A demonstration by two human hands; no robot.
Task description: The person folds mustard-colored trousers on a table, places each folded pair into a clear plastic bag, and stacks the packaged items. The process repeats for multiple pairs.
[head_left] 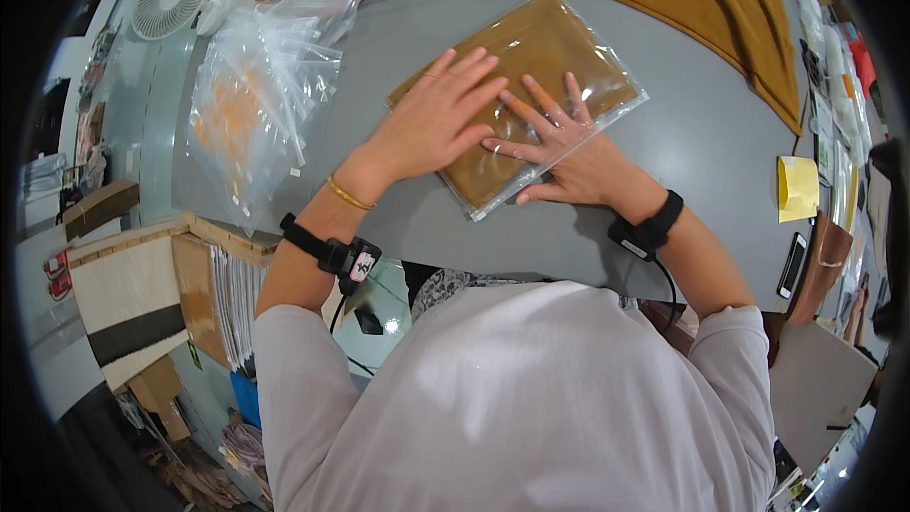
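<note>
The clear bag (pixel 595 78) holding folded mustard fabric lies flat on the grey table (pixel 706 166), between 12 and 1 o'clock from frame centre. Its long axis runs from 8 to 2 o'clock; a long edge with a pale strip faces 5 o'clock. The left hand (pixel 431 123) rests open upon it, fingers toward 1 o'clock. The right hand (pixel 567 147) is spread, unclenched, fingers toward 11 o'clock; whether over or under the film cannot be determined.
</note>
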